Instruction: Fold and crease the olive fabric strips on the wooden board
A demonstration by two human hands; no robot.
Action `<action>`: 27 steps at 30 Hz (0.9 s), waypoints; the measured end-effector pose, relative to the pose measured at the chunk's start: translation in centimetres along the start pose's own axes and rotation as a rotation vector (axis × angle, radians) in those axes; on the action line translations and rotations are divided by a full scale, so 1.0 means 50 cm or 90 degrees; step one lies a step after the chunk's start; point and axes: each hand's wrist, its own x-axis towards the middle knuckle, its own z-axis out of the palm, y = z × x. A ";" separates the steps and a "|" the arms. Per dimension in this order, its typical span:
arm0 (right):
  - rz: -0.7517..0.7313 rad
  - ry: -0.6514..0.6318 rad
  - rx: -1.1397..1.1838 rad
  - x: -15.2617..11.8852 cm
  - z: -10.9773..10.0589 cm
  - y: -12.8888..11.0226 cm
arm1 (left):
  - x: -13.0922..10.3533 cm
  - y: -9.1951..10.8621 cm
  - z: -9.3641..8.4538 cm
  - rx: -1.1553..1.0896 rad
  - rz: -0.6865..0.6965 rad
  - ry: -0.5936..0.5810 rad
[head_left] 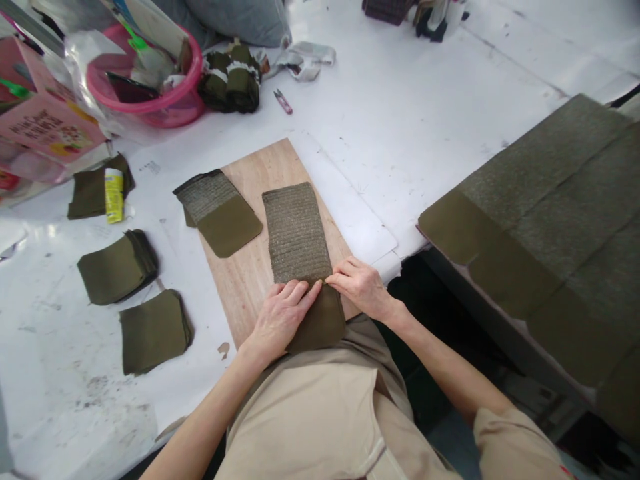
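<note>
An olive fabric piece [296, 230] lies on a wooden board [245, 300]; its upper part is grey and ribbed, its lower part smooth with rounded corners. Its lower end reaches past the board's near edge against the person's clothing. My left hand [281, 313] lies on the fabric with fingers stretched out near the line between the two textures. At the right end of that line, my right hand [364, 287] pinches the fabric edge between thumb and fingers. Beside it on the board, a similar fabric piece [227, 223] rests on another, partly hidden one.
Olive fabric stacks [113, 267] lie on the white table [200, 400] at left, near a yellow tube [114, 195]. Behind are a pink basket [150, 113], fabric rolls [243, 80] and thread snips [283, 101]. Joined olive panels [545, 193] cover a surface at right.
</note>
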 end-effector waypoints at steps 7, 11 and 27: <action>-0.046 -0.031 -0.043 -0.006 0.001 0.009 | 0.008 0.005 -0.009 0.040 -0.005 -0.020; -0.073 -0.047 -0.054 -0.007 -0.002 0.013 | 0.011 0.010 -0.015 0.058 -0.003 -0.033; 0.058 0.023 0.012 -0.033 -0.015 -0.012 | 0.022 0.035 0.013 0.120 -0.041 0.017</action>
